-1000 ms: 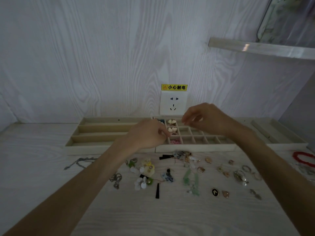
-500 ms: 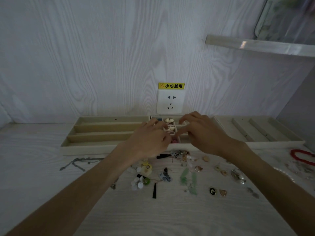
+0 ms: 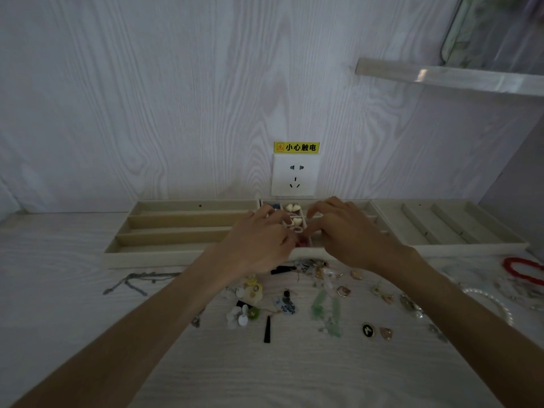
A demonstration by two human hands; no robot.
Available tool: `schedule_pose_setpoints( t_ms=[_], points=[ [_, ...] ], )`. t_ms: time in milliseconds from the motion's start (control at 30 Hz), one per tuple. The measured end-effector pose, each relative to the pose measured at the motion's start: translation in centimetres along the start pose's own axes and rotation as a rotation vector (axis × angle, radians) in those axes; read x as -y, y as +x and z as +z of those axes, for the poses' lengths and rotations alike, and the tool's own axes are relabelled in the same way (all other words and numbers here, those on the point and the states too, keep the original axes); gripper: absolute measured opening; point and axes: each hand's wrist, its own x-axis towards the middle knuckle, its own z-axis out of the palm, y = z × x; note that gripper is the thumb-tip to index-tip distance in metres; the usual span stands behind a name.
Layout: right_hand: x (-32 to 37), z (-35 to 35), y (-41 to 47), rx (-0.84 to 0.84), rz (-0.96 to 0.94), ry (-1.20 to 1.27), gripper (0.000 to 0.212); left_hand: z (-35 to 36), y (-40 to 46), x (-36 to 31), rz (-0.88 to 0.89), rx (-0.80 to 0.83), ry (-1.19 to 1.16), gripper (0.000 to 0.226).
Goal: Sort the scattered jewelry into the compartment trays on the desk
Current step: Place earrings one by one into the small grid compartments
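Three beige trays stand against the wall: a long-slot tray (image 3: 164,222) on the left, a small-compartment tray (image 3: 374,214) in the middle and another slotted tray (image 3: 453,228) on the right. My left hand (image 3: 259,240) and my right hand (image 3: 350,234) hover over the middle tray with fingers curled. Their fingertips meet at a small pink piece (image 3: 298,229). Cream hearts (image 3: 293,207) lie in the compartments just behind it. Scattered jewelry lies on the desk in front: white flower earrings (image 3: 240,316), green pieces (image 3: 323,307) and a black spike (image 3: 267,329).
A silver chain (image 3: 138,281) lies at the left. At the right edge lie a red bracelet (image 3: 524,269) and a pearl bracelet (image 3: 488,298). A wall socket (image 3: 295,175) sits behind the trays. A shelf (image 3: 447,78) juts out at the upper right.
Both hands have come together and dropped lower over the middle tray. My right hand moved left and down from above the tray's back compartments.
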Motion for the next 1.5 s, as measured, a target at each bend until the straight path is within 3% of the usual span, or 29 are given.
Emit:
schedule_pose_setpoints(
  t_ms=[200,433,567,967,1133,1367,1500],
  points=[
    [0.1,0.0,0.3,0.009,0.015,0.004,0.038,-0.1,0.5,-0.2,-0.012,0.026,0.014,0.041],
    [-0.9,-0.2,-0.1,-0.060,0.017,0.147,0.046,-1.4,-0.1,0.9,-0.008,0.006,-0.070,0.038],
    [-0.8,-0.1,-0.1,-0.004,-0.044,0.104,0.044,-1.2,0.0,0.7,0.064,0.055,0.006,0.039],
    [-0.3,-0.1,-0.1,0.032,-0.002,0.015,0.044,-0.7,0.8,0.6,0.053,0.026,0.099,0.040],
    [-0.6,-1.2,-0.1,-0.004,0.029,0.159,0.046,-1.6,1.5,1.1,0.024,0.107,-0.104,0.035],
    [-0.2,-4.5,-2.3,-0.036,0.031,0.373,0.026,-4.1,-1.9,2.3,-0.174,-0.126,-0.531,0.024],
    [2.8,-4.2,-3.0,0.060,-0.018,0.377,0.021,-4.5,-6.3,2.7,-0.205,-0.071,-0.600,0.021]
  ],
)
